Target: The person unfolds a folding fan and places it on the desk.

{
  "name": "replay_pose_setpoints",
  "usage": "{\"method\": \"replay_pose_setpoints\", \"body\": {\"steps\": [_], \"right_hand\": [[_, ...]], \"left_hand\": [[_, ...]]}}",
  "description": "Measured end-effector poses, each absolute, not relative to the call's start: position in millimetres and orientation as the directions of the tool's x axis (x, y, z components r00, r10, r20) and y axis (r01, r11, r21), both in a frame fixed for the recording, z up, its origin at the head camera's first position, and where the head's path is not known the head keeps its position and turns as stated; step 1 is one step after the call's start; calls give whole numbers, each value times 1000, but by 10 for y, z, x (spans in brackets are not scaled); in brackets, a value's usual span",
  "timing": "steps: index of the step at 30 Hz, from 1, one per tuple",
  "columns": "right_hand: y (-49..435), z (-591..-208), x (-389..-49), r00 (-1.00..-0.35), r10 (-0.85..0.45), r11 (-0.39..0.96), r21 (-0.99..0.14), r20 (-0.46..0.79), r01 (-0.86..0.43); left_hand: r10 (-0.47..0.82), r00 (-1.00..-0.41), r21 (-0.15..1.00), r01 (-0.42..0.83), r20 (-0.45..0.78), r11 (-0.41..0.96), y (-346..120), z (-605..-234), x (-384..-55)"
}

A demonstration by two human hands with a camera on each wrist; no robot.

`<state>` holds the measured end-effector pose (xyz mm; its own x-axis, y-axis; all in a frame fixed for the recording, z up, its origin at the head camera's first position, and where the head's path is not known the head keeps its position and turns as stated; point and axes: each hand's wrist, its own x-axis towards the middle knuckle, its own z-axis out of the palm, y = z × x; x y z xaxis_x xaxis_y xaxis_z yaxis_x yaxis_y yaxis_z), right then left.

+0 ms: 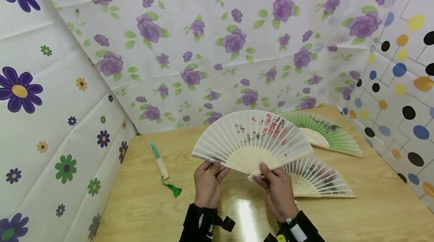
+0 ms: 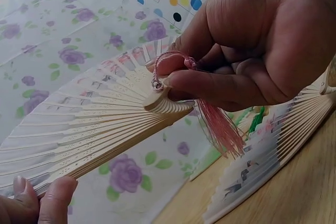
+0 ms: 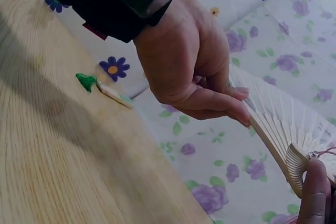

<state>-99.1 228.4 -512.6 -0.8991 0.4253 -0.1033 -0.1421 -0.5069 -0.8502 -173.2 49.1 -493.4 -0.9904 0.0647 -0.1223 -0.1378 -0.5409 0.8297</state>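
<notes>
A white folding fan [image 1: 252, 142] with red blossoms and pale ribs is spread wide, held up above the table. My left hand [image 1: 207, 183] pinches its left outer rib between thumb and fingers. At the pivot end, my right hand [image 1: 278, 193] grips the base with the thumb on the front. A pink tassel [image 2: 220, 127] hangs from the pivot beside the right hand in the left wrist view. Behind the held fan, a second spread fan [image 1: 322, 178] with a grey and pink print lies on the table, partly covered.
A green spread fan [image 1: 325, 132] lies at the table's back right. On the left lies a closed fan [image 1: 158, 159] with a green tassel [image 1: 174, 190]. Flowered cloth [image 1: 190, 46] hangs behind the wooden table [image 1: 142, 212], with patterned cloths at both sides.
</notes>
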Motion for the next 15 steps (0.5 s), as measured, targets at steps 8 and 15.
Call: {"method": "replay_pose_setpoints", "body": {"steps": [8,15], "right_hand": [[2301,-5140,-901,-850,491,-582,-798,-190,-158],[2223,-5162,-794,-803,544,-628,-753,-243,-197]], "left_hand": [[63,-985,800,-168,-162,-575,618,-5010,-1593],[43,-981,792,-179,-190,-583,652,-5101,-1461]]}}
